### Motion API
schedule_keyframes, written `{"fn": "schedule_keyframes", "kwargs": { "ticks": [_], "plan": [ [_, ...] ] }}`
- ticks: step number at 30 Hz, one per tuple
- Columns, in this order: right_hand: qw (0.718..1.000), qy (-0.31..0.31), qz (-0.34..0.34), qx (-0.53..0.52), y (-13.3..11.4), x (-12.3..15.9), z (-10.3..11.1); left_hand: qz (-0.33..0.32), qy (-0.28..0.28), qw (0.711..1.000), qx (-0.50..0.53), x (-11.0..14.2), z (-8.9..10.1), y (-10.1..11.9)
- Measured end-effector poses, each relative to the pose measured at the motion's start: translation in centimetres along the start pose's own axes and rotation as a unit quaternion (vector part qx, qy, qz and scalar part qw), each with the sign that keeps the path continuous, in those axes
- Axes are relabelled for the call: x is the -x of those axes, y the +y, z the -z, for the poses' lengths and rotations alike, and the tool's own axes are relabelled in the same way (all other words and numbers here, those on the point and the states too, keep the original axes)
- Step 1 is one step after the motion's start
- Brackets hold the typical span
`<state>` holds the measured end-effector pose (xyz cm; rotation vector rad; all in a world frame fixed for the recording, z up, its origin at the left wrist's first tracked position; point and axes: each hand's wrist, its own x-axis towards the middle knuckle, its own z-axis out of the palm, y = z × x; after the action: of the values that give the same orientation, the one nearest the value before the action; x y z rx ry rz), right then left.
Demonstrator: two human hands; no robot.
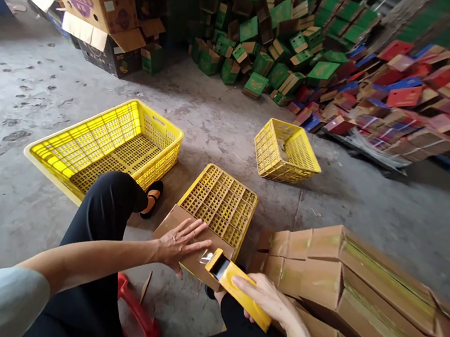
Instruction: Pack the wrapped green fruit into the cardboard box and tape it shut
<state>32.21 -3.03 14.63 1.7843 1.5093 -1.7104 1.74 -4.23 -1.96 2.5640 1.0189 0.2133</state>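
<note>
The brown cardboard panel [174, 222] lies over the near end of a perforated yellow crate [222, 199], which appears upturned. The left hand [182, 243] rests on the panel, fingers extended and spread, gripping nothing. The right hand [267, 296] has its fingers wrapped around a yellow hand tool [230, 276], possibly a carton stapler; its front end is at the panel's right part. Contact cannot be confirmed.

Hazard 1: the left fingertips lie just beside the tool's front end; a sideways slip could catch them.

Hazard 2: the panel could shift if left-hand pressure is uneven.

Hazard 3: the folded cartons [392, 297] stacked just beyond the right hand could obstruct the elbow or, if knocked, slide.
</note>
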Motion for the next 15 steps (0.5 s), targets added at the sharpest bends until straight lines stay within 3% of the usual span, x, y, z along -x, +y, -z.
{"fn": "schedule_keyframes", "kwargs": {
  "ticks": [7, 15],
  "plan": [
    [1.000, 0.011, -0.006, -0.010, 0.1, -0.1, 0.0, 0.001, 0.004, 1.000, 0.003, -0.1, 1.1, -1.5],
    [0.998, -0.006, 0.023, -0.064, -0.9, -0.1, -1.8, -0.024, -0.060, 0.998, -0.007, -0.6, 2.9, -4.5]
  ]
}}
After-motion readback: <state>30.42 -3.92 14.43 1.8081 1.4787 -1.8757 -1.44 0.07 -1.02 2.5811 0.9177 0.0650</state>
